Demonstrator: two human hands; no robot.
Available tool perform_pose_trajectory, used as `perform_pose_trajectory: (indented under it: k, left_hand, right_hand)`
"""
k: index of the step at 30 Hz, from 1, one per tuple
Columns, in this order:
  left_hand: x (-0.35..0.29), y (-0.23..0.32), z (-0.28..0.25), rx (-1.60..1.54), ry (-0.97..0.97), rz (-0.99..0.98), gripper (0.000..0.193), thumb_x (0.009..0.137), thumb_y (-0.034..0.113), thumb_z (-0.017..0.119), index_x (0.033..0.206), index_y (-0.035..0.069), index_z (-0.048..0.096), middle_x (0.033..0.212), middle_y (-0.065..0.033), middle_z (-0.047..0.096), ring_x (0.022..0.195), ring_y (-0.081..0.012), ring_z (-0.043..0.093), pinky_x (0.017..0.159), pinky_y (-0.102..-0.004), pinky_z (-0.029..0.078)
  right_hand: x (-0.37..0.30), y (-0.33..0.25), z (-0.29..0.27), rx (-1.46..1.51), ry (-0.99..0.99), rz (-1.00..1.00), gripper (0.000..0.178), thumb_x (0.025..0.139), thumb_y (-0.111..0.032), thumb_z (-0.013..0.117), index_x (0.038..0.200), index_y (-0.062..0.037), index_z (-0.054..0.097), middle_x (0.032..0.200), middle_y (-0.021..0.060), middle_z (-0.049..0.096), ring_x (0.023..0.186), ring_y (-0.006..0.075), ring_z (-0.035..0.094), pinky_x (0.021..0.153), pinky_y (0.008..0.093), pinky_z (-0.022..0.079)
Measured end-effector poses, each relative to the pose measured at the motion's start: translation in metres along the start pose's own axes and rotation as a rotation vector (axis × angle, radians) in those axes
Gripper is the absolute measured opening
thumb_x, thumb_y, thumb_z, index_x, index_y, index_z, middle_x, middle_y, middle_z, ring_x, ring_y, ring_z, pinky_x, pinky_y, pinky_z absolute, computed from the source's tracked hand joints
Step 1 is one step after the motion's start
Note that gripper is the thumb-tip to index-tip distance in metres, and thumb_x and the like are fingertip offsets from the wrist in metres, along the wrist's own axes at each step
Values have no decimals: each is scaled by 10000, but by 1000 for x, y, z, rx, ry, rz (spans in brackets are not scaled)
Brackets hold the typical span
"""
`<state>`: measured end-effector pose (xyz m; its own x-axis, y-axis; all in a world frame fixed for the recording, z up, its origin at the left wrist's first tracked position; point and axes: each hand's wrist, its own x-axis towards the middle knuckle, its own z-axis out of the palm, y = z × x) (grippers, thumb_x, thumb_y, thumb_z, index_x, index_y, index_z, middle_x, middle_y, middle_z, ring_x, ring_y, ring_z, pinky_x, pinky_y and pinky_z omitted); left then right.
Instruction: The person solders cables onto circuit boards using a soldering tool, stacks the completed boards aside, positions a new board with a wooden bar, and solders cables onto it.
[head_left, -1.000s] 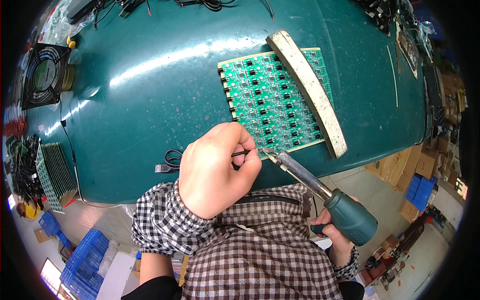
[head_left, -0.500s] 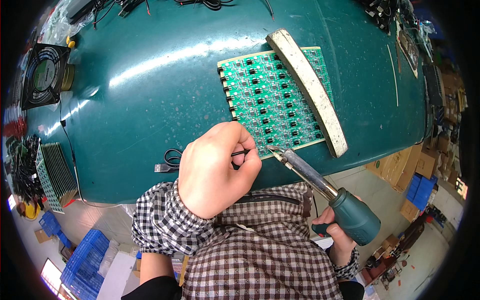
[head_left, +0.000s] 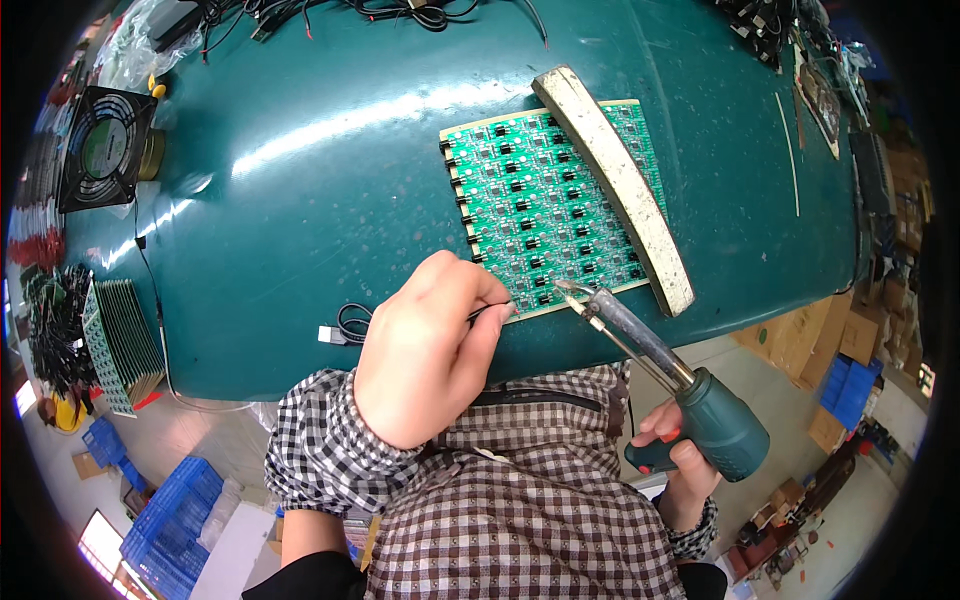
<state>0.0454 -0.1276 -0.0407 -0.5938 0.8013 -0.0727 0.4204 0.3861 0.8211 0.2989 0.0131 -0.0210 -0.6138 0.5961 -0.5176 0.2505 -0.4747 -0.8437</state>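
A panel of green circuit boards (head_left: 490, 215) lies on the dark green table, with rows of black parts on it. My left hand (head_left: 430, 345) pinches a thin black cable near its end, at the panel's near left corner. The cable's USB plug (head_left: 331, 334) and a loop show left of that hand. My right hand (head_left: 680, 455) grips a soldering gun (head_left: 715, 425) by its green handle. Its metal tip hovers at the panel's near edge, a little right of my left fingertips; whether it touches cannot be told. A worn pale bar (head_left: 620, 190) lies slantwise across the panel's right part.
At the left stands a black fan (head_left: 108, 148), with a stack of circuit panels (head_left: 125, 345) nearer to me. Black cables (head_left: 425, 14) lie along the far edge. Blue crates (head_left: 175, 515) and cardboard boxes (head_left: 800, 335) are beyond the table's near edge.
The soldering gun's tip has shifted slightly right and away from my left fingertips. My left hand keeps its pinch on the cable. The whole view has shifted a little.
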Motion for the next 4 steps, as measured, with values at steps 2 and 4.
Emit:
perform_pose_trajectory:
  k: [2,4]
  left_hand:
    - [-4,0,6,-113,44,-114,94,839,-19,662,912,29,627,822,-56,560,644,-151,540,583,-251,448]
    - [-9,7,9,-146,33,-242,74,872,31,643,929,44,598,908,-116,600,802,-239,664,676,-372,544]
  right_hand:
    - [2,1,3,-141,10,-89,508,803,-392,727,977,60,575,905,200,634,710,230,666,635,330,571]
    - [1,0,6,-134,34,-82,516,798,-405,732,974,55,576,916,208,636,717,244,672,641,334,575]
